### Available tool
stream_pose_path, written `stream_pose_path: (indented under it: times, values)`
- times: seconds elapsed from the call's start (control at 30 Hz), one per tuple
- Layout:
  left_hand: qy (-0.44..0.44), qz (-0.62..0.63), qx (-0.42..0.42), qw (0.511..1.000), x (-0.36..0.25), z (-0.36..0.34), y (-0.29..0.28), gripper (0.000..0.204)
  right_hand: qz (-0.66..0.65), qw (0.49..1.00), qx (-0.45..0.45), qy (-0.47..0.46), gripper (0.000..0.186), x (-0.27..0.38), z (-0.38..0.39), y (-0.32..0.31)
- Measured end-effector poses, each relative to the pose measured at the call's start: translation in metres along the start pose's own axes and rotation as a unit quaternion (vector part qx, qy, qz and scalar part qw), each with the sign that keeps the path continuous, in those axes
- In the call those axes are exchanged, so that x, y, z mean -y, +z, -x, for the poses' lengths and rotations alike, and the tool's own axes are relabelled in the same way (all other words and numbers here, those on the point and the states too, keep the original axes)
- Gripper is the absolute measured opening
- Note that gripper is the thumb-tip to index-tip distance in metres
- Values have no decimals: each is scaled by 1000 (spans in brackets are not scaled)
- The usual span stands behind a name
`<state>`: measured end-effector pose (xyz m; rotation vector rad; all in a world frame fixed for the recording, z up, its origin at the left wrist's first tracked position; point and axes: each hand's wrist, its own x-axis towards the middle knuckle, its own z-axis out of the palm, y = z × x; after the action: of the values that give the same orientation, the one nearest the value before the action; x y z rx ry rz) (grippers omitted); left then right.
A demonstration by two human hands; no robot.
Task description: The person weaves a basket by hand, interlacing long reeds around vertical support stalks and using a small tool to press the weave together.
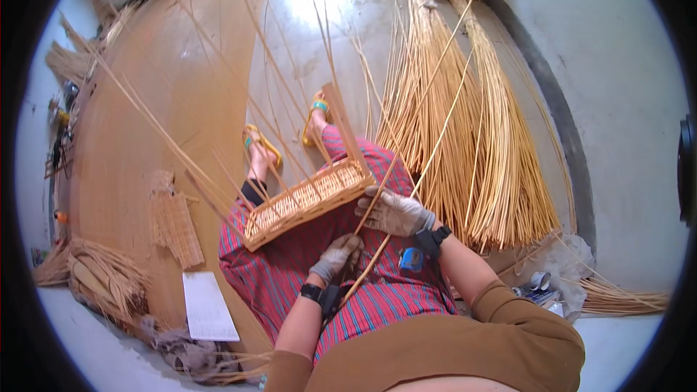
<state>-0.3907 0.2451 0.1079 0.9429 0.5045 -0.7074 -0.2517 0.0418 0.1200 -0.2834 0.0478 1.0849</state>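
A shallow rectangular wicker basket (308, 199) lies tilted across my lap, with flat wooden slats and long thin rods standing out from it. My left hand (338, 255), in a pale work glove, is closed round the lower end of a wicker rod (385, 178) just below the basket. Gloved too, my right hand (394, 213) is by the basket's right end, its fingers round the same rod. A second, longer wicker rod (438, 144) runs diagonally past my right wrist down to my lap. Some of my left fingertips are hidden.
Large bundles of wicker rods (501, 196) lie on the floor at right. At left are a woven panel (176, 229), a white sheet (207, 306) and a bundle of fibres (109, 276). A plastic bag (570, 268) lies at the right wall. Long rods reach far ahead of the basket.
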Motion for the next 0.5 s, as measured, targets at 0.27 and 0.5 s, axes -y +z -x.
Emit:
stream_pose_path:
  times: [0.27,0.5]
  values:
    - [61,-3,-33,998,29,-9,-26,21,-1,999,36,27,36,-9,-14,1]
    - [31,-76,-5,997,15,-20,-19,30,-6,999,35,24,40,4,-1,-14]
